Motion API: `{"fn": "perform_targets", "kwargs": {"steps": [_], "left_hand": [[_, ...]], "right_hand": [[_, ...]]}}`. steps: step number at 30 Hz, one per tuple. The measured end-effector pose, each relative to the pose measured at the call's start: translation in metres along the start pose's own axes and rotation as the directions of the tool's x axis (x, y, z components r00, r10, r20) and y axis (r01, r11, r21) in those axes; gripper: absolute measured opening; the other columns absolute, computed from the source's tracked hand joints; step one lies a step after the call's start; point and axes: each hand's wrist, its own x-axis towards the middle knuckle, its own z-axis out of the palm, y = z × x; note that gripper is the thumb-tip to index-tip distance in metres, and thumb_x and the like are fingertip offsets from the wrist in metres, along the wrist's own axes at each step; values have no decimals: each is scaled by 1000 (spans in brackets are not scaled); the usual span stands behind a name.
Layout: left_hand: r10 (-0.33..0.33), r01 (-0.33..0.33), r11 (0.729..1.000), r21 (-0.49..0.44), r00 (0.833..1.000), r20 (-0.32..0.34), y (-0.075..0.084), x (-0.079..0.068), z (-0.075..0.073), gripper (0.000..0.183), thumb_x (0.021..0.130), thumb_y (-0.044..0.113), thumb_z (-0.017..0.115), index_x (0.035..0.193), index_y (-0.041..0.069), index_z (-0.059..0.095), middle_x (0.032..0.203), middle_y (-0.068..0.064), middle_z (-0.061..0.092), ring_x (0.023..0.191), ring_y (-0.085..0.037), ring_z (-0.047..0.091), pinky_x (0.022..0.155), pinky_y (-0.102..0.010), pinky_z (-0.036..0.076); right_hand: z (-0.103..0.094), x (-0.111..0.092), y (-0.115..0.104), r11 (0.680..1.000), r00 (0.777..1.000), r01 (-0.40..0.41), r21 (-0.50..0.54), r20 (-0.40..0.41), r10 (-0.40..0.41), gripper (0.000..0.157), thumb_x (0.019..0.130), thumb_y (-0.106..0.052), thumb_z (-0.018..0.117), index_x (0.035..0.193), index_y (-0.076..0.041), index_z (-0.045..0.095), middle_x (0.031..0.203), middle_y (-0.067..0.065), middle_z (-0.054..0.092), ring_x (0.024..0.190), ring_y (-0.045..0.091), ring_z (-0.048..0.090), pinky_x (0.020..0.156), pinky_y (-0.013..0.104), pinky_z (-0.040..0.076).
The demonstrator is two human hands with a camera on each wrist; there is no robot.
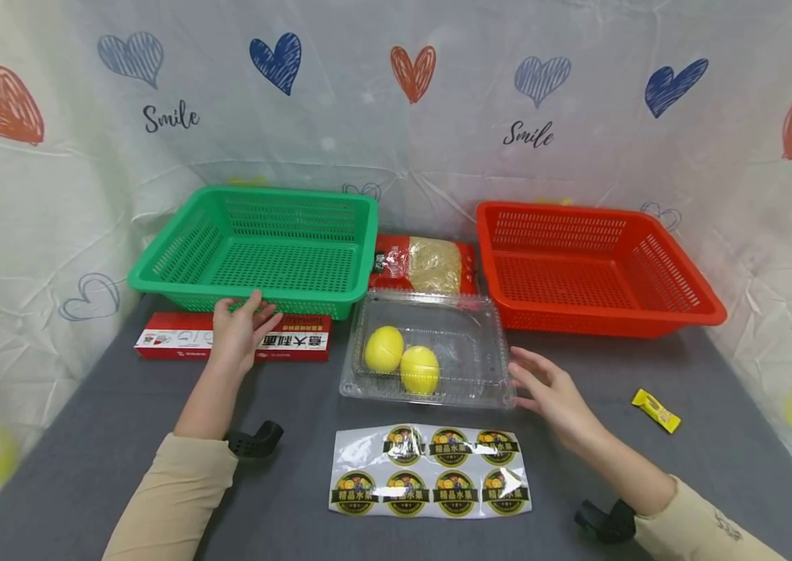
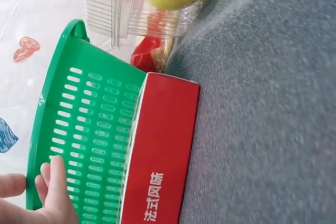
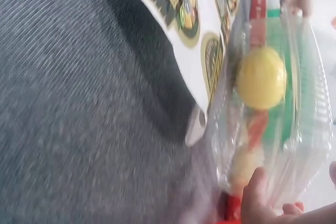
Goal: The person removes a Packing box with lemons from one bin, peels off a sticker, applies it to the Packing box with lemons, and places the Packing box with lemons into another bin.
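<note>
My left hand is over the front rim of the green basket, its fingers loosely spread. In the left wrist view, a finger and the thumb lie close to that basket's rim; whether they press on it is unclear. A clear plastic clamshell box stands in the middle, its lid down over two lemons. At the box's right edge is my right hand, with fingers extended and the fingertips at the plastic. The right wrist view shows the right thumb beside the box wall.
A red spaghetti box lies before the green basket. Behind the clamshell is a red bag of dry noodles. The red basket stands at right, near a yellow wrapped snack. A sheet of round stickers lies in front.
</note>
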Motion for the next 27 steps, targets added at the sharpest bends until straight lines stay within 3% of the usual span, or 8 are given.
{"fn": "perform_targets", "kwargs": {"steps": [4,8,13,17,22,27], "left_hand": [[-24,23,999,33,999,27,2,-7,-2,50,95,16,48,132,9,15,107,-6,45,97,-14,56,85,-26,48],[-58,50,996,69,992,109,2,-15,-6,45,96,12,44,133,8,19,112,-7,46,94,-11,58,84,-26,48],[-49,13,987,158,974,222,-3,-25,-10,36,96,14,46,127,4,30,110,-7,49,94,-11,58,86,-27,48],[-40,-27,972,233,959,280,-9,-35,-10,40,94,16,51,126,-1,33,106,-6,53,94,-13,59,85,-28,48],[-65,-93,921,379,921,384,-17,-49,-11,49,95,18,50,131,-8,29,115,-18,51,100,-18,58,87,-34,47],[-120,-150,863,482,866,485,-24,-59,-10,47,94,19,52,129,-8,36,122,-27,47,107,-30,54,87,-38,48]], "right_hand": [[-8,-4,0,999,998,47,-20,-35,-48,54,95,-26,50,139,-2,32,132,25,40,112,37,46,86,38,49],[-13,-10,1,994,994,96,-43,-42,-98,51,95,-25,51,138,-2,35,129,26,43,111,34,48,83,33,50],[-15,-19,4,980,985,161,-120,-50,-168,48,94,-22,52,136,-2,38,125,25,47,103,12,55,77,24,51],[-14,-26,4,952,967,215,-217,-91,-239,44,94,-20,53,133,-4,43,120,21,52,95,-3,53,72,24,51],[-9,-32,3,902,921,295,-314,-157,-356,31,92,-16,55,121,-5,55,104,14,62,85,6,58,67,24,51],[0,-37,5,863,866,418,-285,-163,-473,15,90,-6,56,102,0,64,86,14,66,73,13,62,65,21,51]]}}
